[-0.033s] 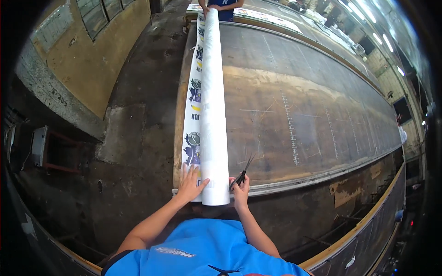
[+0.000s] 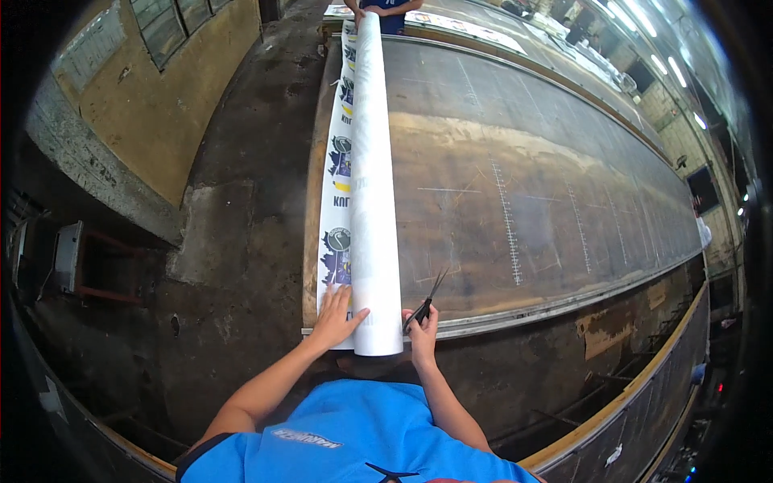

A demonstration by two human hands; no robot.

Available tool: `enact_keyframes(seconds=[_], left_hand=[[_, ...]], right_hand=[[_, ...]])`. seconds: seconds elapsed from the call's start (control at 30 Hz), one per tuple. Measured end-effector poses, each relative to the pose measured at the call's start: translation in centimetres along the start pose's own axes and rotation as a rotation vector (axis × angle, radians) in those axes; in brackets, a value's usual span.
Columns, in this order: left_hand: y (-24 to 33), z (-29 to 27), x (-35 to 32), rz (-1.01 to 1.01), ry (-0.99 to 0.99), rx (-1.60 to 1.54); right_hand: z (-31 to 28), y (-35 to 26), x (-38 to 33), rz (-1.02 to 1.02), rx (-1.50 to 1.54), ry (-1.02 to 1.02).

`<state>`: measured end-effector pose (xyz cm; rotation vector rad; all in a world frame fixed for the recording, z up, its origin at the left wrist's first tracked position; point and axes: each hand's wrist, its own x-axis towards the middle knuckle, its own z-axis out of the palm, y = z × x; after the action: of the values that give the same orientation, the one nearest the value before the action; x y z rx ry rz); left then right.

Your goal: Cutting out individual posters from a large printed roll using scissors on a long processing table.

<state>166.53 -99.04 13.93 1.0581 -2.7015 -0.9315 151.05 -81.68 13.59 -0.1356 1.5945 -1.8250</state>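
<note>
A long white roll of printed sheet (image 2: 376, 201) lies lengthwise along the left side of the table, its near end jutting slightly past the front edge. Left of it shows the printed strip (image 2: 338, 201), with repeated dark, purple and yellow designs. My left hand (image 2: 332, 320) rests flat on that strip near the front, fingers stretched, thumb touching the roll's side. My right hand (image 2: 423, 334) is just right of the roll's near end, fingers closed round the black handles of scissors (image 2: 425, 306). The scissors' slim blades point away and to the right, slightly parted.
The long dark table (image 2: 451, 201) bears white ruled marks. At its far end a co-worker (image 2: 386, 18) has hands on the roll's other end. A metal-framed stand (image 2: 71, 258) is on the floor at left, near a wall (image 2: 193, 97). Another table edge (image 2: 620, 394) lies at lower right.
</note>
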Motion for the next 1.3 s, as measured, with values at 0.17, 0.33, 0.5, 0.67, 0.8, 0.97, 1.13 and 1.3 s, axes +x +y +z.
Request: enact_keyframes(seconds=[0.17,0.33,0.5,0.67,0.8,0.97,1.13,1.3], left_hand=[[1.7,3.0,4.7,-0.072,-0.4,-0.793],[6.3,7.7,7.6,-0.01,-0.401,-0.883],[13.3,11.1,11.1,-0.142,-0.303,-0.79],[18.2,14.5,16.5,-0.247,-0.24,-0.675],[24.0,17.1,19.5,-0.124,-0.038,-0.69],[32.0,20.8,21.6,-0.21,-0.015,-0.809],[35.1,24.0,26.1,-0.103,-0.133,-0.851],[40.0,28.8,28.4,-0.268,0.001,-0.767]], right_hand=[[-5.1,-0.4,-2.0,-0.105,0.052,0.138],[-11.5,-2.4,-5.3,-0.132,0.148,0.317],[-20.4,-3.0,-9.8,-0.182,0.245,0.503],[-29.5,-2.1,-14.7,-0.142,0.392,0.755],[-36.5,-1.8,-17.3,-0.175,0.457,0.883],[-44.4,-3.3,-19.5,-0.221,0.451,1.021],[-50.0,-5.5,-18.8,-0.243,0.463,1.032],[-56.1,-7.8,-15.7,-0.219,0.468,0.971]])
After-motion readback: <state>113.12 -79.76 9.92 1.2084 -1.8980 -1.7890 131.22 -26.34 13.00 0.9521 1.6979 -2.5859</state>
